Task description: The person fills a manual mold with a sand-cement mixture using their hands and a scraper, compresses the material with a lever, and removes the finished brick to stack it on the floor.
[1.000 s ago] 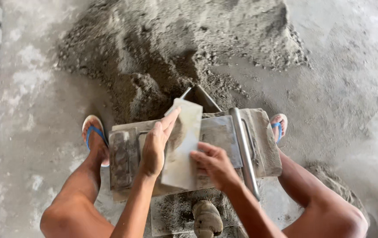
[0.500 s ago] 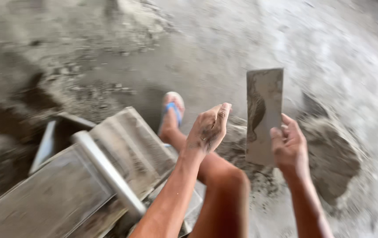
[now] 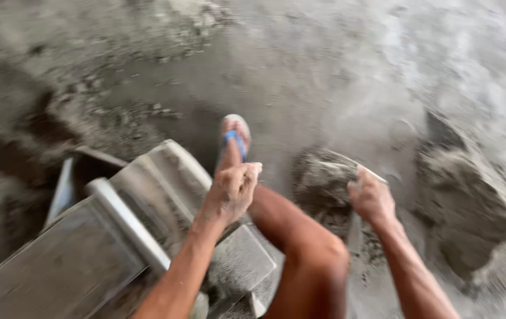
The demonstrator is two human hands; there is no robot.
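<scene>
While our left hand (image 3: 232,192) hovers loosely curled, holding nothing, over the grey mould (image 3: 87,248) at lower left, our right hand (image 3: 371,198) grips a flat board (image 3: 354,236) against the wet mortar heap (image 3: 324,177).

**Plate pressed into wet mortar**

A flat grey plate (image 3: 356,236) — thin, smeared with cement — stands nearly on edge on the floor (image 3: 335,77), its upper end gripped from above and its lower part blurred. It cuts into a dark, damp mortar heap (image 3: 321,183) lying just beside the sandalled foot. The grey metal mould (image 3: 147,212) — boxy, crusted, with a pale bar across it — sits tilted at the floor's lower left.
</scene>
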